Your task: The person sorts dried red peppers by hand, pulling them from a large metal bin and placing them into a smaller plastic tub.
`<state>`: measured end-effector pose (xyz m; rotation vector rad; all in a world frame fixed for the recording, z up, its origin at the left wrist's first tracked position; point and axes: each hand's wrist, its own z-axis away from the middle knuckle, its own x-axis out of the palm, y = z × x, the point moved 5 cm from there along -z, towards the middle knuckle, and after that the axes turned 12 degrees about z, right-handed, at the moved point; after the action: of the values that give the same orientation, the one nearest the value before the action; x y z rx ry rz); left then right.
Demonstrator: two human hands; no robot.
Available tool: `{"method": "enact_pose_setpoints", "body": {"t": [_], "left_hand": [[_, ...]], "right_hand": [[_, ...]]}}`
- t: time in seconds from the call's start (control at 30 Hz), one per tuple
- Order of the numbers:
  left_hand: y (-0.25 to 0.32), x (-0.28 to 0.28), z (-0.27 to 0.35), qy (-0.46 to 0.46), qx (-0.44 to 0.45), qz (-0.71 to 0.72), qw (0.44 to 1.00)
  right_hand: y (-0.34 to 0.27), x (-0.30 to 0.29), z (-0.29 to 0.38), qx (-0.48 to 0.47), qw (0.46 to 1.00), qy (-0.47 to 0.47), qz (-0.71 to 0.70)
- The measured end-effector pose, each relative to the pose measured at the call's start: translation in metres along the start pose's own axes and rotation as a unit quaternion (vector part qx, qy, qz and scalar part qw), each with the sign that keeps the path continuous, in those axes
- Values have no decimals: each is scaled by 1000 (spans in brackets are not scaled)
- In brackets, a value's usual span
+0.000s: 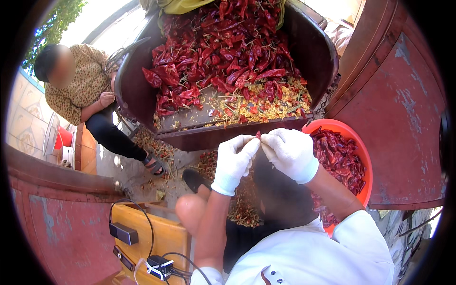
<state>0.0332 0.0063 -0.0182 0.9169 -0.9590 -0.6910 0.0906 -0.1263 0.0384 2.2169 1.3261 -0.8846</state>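
Observation:
In white knit gloves, my left hand [236,161] and my right hand [290,152] meet fingertip to fingertip. Pinched between them is a small red chili pepper [258,134], mostly hidden by the fingers. Just beyond the hands stands a dark metal cart tub [199,140], heaped with dried red chili peppers [228,46]. Loose yellow chili seeds [278,107] and bits of stem cover its near floor. To the right of my right hand, an orange-red plastic basin [368,171] holds many red chili pieces [338,160].
A person [80,78] sits at the cart's left side. Stems and scraps [245,206] litter the ground by my legs. A wooden stool [171,231] at lower left carries a black box [123,233], a phone [124,258] and cables. Red metal doors [395,124] flank both sides.

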Motion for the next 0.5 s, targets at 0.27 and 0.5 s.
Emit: {"method": "enact_pose_setpoints", "body": {"t": [0.27, 0.5], "left_hand": [[-4, -4, -2, 37, 143, -131, 980], [11, 1, 8, 42, 306, -195, 931]], "right_hand": [[4, 8, 8, 102, 985, -16, -136], [1, 13, 13, 257, 926, -58, -271]]}}
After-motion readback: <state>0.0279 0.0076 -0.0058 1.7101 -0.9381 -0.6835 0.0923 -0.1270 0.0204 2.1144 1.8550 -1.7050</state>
